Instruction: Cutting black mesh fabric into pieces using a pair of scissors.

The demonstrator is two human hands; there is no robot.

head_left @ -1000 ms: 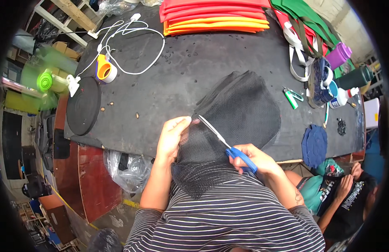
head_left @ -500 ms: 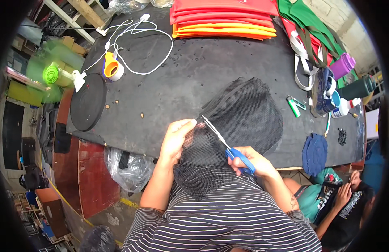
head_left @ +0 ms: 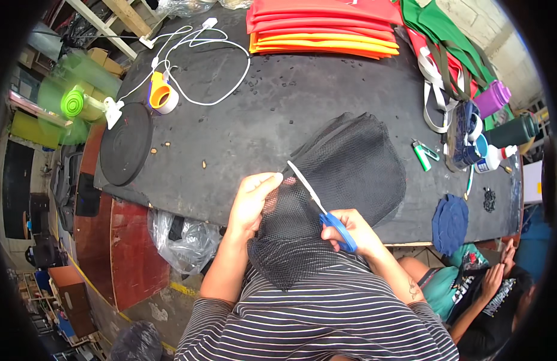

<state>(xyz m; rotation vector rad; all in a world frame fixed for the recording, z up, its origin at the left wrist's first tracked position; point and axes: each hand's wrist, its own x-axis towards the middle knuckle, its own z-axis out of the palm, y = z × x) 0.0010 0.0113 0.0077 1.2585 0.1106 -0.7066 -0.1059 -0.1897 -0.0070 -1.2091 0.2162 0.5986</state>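
A piece of black mesh fabric (head_left: 356, 162) lies across the near part of the table and hangs over its edge onto my striped shirt. My left hand (head_left: 249, 201) pinches the mesh at its left edge between thumb and fingers. In my right hand (head_left: 350, 231) is a pair of scissors (head_left: 339, 231) with blue handles, my fingers through the loops. The blades point away and to the left over the mesh, their tips close to the left fingertips. They look nearly closed; whether mesh lies between them I cannot tell.
Stacked red and orange fabric (head_left: 323, 30) lies at the back of the dark table (head_left: 230, 138). A black webbing roll (head_left: 127, 144), tape dispenser (head_left: 164, 98) and clip fan (head_left: 74, 103) are left. Right are green snips (head_left: 421, 155), bottles and navy cloth (head_left: 451, 224). Another person (head_left: 489, 289) sits at lower right.
The scissor blades have come together, and the right hand has shifted slightly left. The left hand keeps its pinch on the mesh at nearly the same spot.
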